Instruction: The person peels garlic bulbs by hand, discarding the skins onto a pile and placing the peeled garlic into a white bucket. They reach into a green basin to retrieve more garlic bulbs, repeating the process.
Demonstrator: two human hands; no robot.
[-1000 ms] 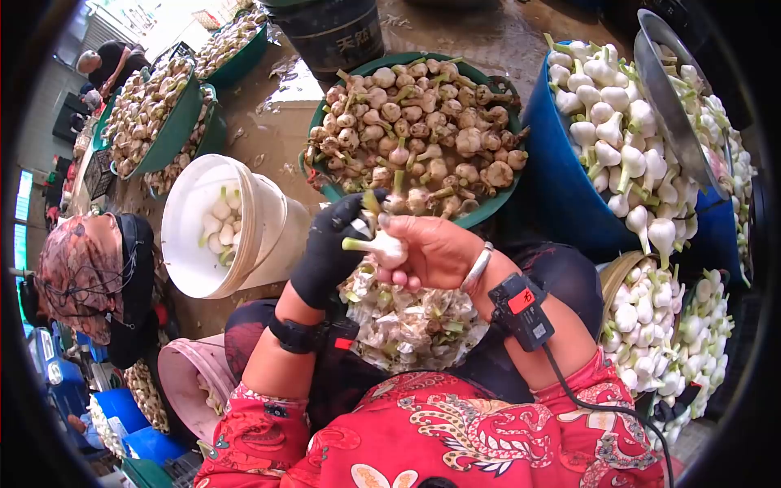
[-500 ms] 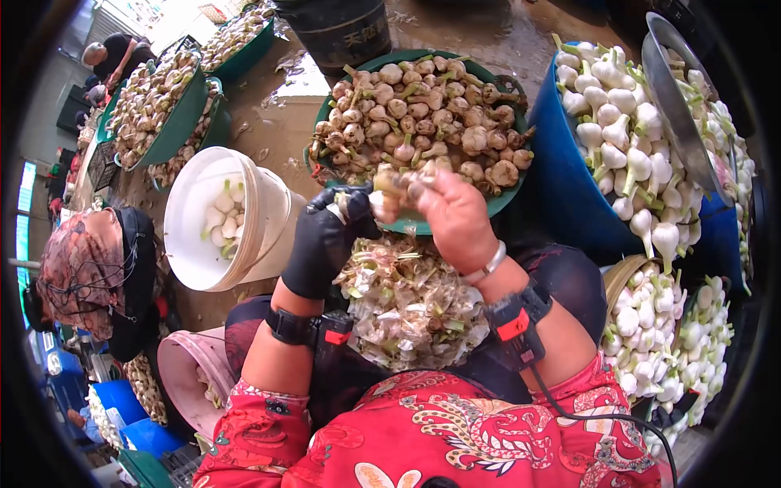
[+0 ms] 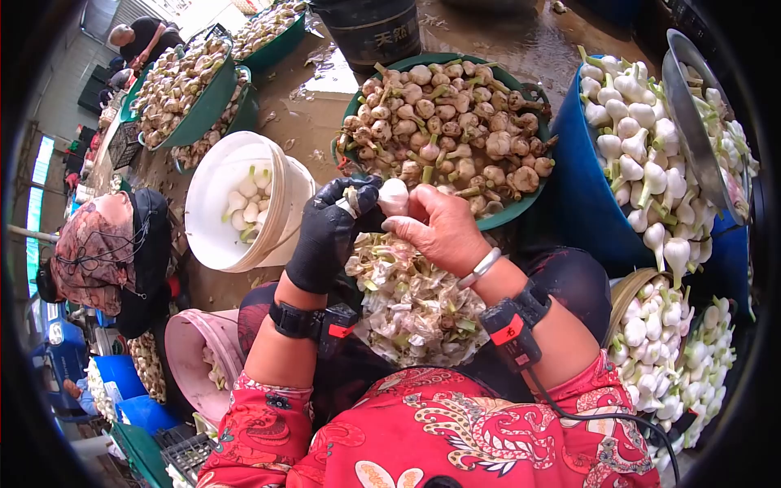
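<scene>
A white garlic bulb (image 3: 394, 198) is between my two hands, above the near rim of a green basin (image 3: 521, 210). My left hand (image 3: 325, 236), in a black glove, is closed at the bulb's left side, with a small pale patch showing among its fingers. The thumb and fingers of my bare right hand (image 3: 443, 230) pinch the bulb from the right. Brownish, unpeeled garlic bulbs (image 3: 455, 122) fill the basin. Below my hands, a pile of garlic skins and trimmings (image 3: 419, 301) lies in my lap.
To the left stands a white bucket (image 3: 272, 203) with some peeled bulbs, and below it a pink bucket (image 3: 183, 342). A blue tub (image 3: 573, 179) heaped with white garlic is at the right, beside a metal pan (image 3: 691, 122). A black bucket (image 3: 370, 37) stands behind; another person (image 3: 98, 252) sits left.
My hands have come together around a clean white bulb; before, my right fingers were blurred at a browner one. The whole view has shifted slightly, with surroundings now further right.
</scene>
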